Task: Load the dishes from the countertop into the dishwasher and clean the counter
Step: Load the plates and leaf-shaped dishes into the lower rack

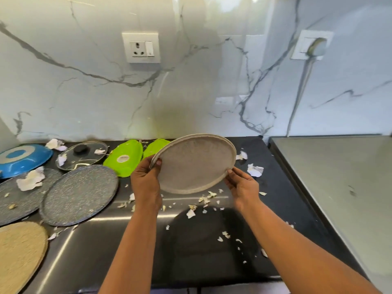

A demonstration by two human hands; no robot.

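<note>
Held item: round grey speckled plate (194, 164), centre of the frame, lifted clear of the black bench (131, 240) and tilted, its far rim higher and its broad face turned towards the camera.
Left hand (146, 181): grips the plate's left rim, thumb curled over the edge, fingers behind the plate.
Right hand (244, 187): pinches the plate's lower right rim with its fingertips.
Hands relative to plate: on opposite sides of the rim, plate between them; the hands are apart.
Long axis: the plate reads as an oval running from lower left to upper right because of the tilt.
Green dishes (135, 155): two lime-green dishes lie side by side just behind the plate's left rim, near the wall; the left one bears a pale oval label, its writing too small to read.
Glass lid (82, 154): flat on the bench left of the green dishes, black knob uppermost.
Blue pan (23, 159): far left of the frame, underside up.
Dark speckled plates (79, 194): two, overlapping, lower left of the lid; crumpled paper (30, 180) sits on the left one.
Woven mat (20, 255): lower left corner.
Debris: pale scraps (206, 199) scattered on the bench below and to the right of the held plate.
Wall: socket with switch (141, 48), upper centre; no legible marking.
</note>
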